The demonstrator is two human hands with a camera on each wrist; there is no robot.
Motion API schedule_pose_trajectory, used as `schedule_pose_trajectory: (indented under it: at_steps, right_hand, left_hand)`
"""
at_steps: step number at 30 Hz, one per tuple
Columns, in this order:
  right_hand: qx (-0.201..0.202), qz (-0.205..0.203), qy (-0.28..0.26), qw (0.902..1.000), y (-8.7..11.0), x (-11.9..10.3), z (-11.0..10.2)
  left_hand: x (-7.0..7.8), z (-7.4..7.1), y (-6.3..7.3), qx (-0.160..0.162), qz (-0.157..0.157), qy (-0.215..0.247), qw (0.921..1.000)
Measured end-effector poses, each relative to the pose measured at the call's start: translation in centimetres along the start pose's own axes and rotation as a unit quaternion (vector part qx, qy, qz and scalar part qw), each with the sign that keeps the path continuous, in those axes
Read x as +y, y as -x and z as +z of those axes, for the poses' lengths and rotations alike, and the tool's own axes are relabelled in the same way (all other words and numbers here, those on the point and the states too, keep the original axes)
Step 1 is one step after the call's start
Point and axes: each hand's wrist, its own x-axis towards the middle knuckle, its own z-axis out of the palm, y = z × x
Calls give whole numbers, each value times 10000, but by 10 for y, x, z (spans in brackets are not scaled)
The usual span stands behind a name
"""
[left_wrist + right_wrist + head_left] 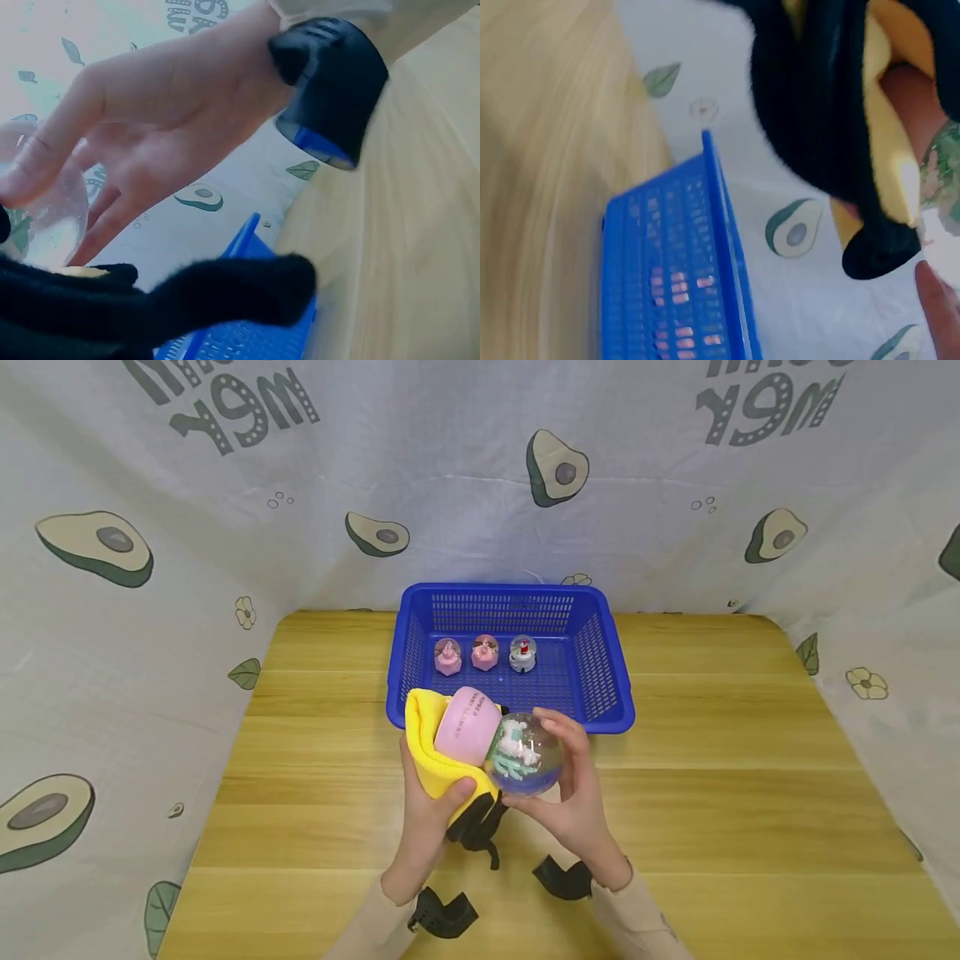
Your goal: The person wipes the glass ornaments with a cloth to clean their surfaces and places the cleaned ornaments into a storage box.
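Between both hands, tilted on its side above the table, is a large snow globe point(468, 727) with a pink lettered base and a clear dome. My left hand point(431, 814) grips a yellow cloth point(426, 739) with black parts point(474, 827), wrapped around the base, the thumb on top. With fingers and thumb spread around the dome, my right hand point(573, 806) holds the globe from the right. White and mint-green figures show inside the glass. In the left wrist view, the right hand point(150, 135) curls around the dome point(64, 217), while black fabric point(225, 292) crosses in front.
Just beyond the hands stands a blue plastic basket point(622, 714). Inside it are two small pink snow globes point(447, 657) point(485, 653) and a white one point(522, 654) with a red figure. Behind the wooden table point(712, 827) hangs an avocado-print sheet point(465, 468).
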Motion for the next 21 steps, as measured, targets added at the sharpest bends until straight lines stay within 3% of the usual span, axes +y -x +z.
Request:
schedule_pose_trajectory:
  at_steps: [5, 9, 15, 21]
  right_hand:
    - [1, -708, 679, 9952, 0, 3, -2]
    - [-153, -795, 627, 9947, -2, 0, -7]
    - [-505, -329, 403, 9974, -7, -14, -14]
    - [-627, 670, -12, 9958, -8, -23, -21]
  left_hand:
    - [4, -3, -2, -56, 127, -329, 9994]
    - [7, -9, -4, -295, 308, -920, 9949]
    - [18, -19, -10, -976, 736, -1863, 9749]
    - [30, -21, -19, -1634, 930, -2383, 9528]
